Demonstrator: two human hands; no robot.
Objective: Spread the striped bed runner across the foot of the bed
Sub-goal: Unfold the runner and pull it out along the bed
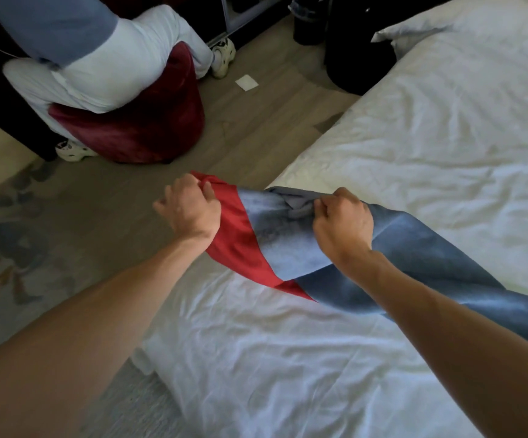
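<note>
Left to right: a dark red round velvet stool (149, 121) bearing a seated person (98, 58) stands on open wood floor (256, 121), well apart from the white-sheeted bed (445, 121). At the bed's left edge, the left hand (190, 210) grips the red-and-blue striped fabric bed runner (288, 245) by its red end; the right hand (344, 229) clenches bunched blue cloth. The runner trails rightward, twisted, across the sheet.

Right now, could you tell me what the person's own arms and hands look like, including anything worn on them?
Both arms are bare as far as the frame shows: no sleeve reaches the forearms, and no watch, bracelet or glove is visible. The left hand and the right hand show no rings on the parts in view, though the fingers are partly tucked into fabric, so I cannot be sure.
</note>
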